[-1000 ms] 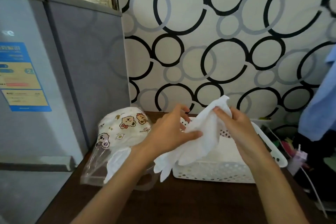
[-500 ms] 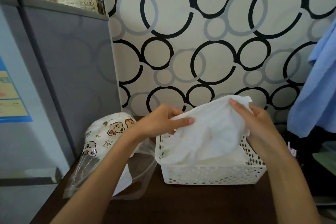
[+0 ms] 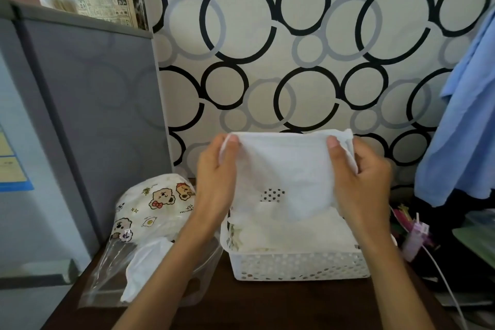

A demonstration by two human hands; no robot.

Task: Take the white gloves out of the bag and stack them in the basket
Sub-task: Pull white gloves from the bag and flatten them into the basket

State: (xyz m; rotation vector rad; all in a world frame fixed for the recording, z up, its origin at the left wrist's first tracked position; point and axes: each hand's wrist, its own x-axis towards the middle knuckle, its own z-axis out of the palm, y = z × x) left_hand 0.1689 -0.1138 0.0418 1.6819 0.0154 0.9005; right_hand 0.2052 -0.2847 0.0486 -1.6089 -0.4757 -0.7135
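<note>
The wall [image 3: 308,61] behind the table, papered with black and grey rings, fills most of the view. At the left stands a grey fridge [image 3: 88,115], its side close against the table's left edge, with old newspaper [image 3: 88,4] on top. A blue cloth [image 3: 466,128] hangs down at the right edge. The dark wooden table [image 3: 267,305] runs along the bottom.

On the table, right of centre, sits a white perforated basket [image 3: 300,266], with a pile of white gloves [image 3: 292,236] lying flat inside it. To its left, just beside it, lies a clear plastic bag [image 3: 112,276] with its open mouth toward the near edge; a white glove [image 3: 146,265] pokes out of that mouth. Behind the bag rests a rounded cloth bundle printed with cartoon bears [image 3: 158,209], touching the bag's far end.

Above the basket, a white glove held up [image 3: 284,177] is spread broadside to the camera, its top edge stretched level from left to right and the rest hanging down toward the pile, so it hides most of the basket's far wall. The left hand [image 3: 214,182] pinches its upper left corner between thumb and fingers; the right hand [image 3: 361,182] pinches the upper right corner the same way. The left forearm crosses over the bag's right side.

To the right of the basket are a small pink bottle [image 3: 415,238] and a thin white cord [image 3: 444,284], well apart from the gloves.
</note>
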